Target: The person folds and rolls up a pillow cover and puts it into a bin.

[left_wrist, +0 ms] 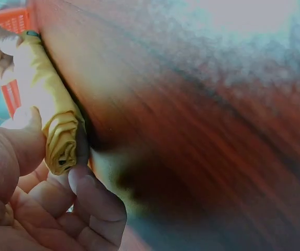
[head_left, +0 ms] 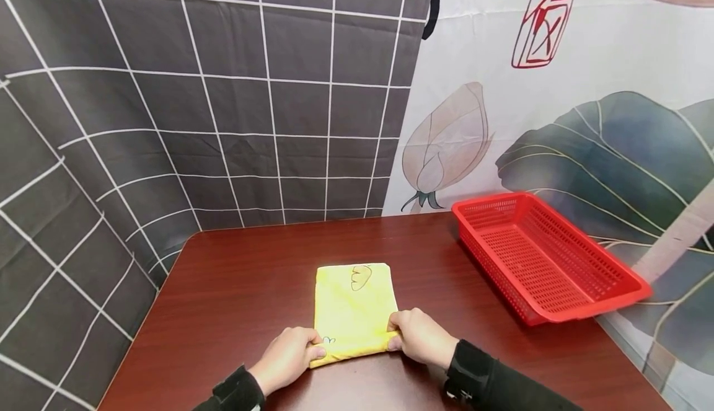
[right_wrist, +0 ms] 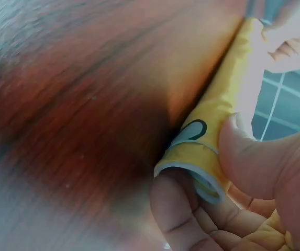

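A folded yellow cloth (head_left: 355,302) with printed outline drawings lies on the dark red-brown table. Its near edge is rolled into a thick tube, and the layered spiral end shows in the left wrist view. My left hand (head_left: 287,357) pinches the left end of this roll (left_wrist: 60,125) between thumb and fingers. At the other end my right hand (head_left: 422,338) grips the roll (right_wrist: 212,120), thumb on top and fingers underneath. A pale trim borders the tube's opening in the right wrist view. Beyond the roll, the cloth lies flat in a rectangle.
A red perforated plastic basket (head_left: 549,262) stands at the table's right edge, with nothing seen inside. The wooden table (head_left: 240,281) meets a dark grid-patterned curtain (head_left: 223,101) behind and at left. A white cloth with lotus drawings (head_left: 474,39) hangs behind at right.
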A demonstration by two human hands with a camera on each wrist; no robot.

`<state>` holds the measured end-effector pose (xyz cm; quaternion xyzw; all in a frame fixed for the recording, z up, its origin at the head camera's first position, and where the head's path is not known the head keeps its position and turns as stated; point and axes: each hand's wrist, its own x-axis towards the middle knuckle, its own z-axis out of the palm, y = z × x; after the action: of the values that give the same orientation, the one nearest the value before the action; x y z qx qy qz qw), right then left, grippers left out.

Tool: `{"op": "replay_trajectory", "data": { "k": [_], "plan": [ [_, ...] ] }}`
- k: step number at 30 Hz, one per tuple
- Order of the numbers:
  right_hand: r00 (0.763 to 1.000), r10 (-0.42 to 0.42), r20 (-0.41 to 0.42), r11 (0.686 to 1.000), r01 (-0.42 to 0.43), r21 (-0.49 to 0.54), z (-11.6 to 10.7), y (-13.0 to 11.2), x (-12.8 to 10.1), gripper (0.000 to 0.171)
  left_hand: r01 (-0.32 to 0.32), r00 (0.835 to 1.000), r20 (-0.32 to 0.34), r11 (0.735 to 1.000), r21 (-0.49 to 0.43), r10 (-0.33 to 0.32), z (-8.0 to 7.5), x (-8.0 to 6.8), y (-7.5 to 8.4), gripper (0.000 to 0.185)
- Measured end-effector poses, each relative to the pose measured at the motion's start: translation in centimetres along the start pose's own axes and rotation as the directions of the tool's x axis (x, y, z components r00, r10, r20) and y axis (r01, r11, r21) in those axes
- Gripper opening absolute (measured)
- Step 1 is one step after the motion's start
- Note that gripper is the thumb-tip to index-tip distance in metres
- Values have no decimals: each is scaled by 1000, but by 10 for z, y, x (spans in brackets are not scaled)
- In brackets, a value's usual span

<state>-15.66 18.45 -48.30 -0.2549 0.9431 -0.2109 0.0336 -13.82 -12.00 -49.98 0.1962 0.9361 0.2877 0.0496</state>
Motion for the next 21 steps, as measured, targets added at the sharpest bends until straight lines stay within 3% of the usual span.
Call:
{"op": "replay_trajectory", "data": {
  "k": [3, 8, 10, 15, 18, 21],
  "plan": [
    [999, 39, 29, 996, -42, 80, -4, 4, 2, 20, 8, 1000, -6, 1000, -6, -8, 1, 0, -1, 12],
    [997, 54, 57, 990, -61, 123, -7, 7, 7, 16, 1, 998, -55, 1000, -31, -3, 7, -2, -6, 16],
    [996, 60, 73, 988, -69, 136, -8, 8, 8, 16, 6, 998, -65, 997, -76, -11, 8, -4, -9, 19],
    [991, 78, 112, 979, -98, 178, -9, 11, 9, 16, 63, 997, -21, 970, -234, -70, 2, -8, -8, 24],
    [989, 84, 120, 975, -106, 195, -8, 13, 10, 18, 84, 996, -7, 956, -280, -90, 0, -9, -6, 18],
    [989, 85, 122, 974, -109, 198, -8, 13, 11, 18, 65, 996, -35, 960, -274, -78, 1, -8, -8, 12]
  ]
}}
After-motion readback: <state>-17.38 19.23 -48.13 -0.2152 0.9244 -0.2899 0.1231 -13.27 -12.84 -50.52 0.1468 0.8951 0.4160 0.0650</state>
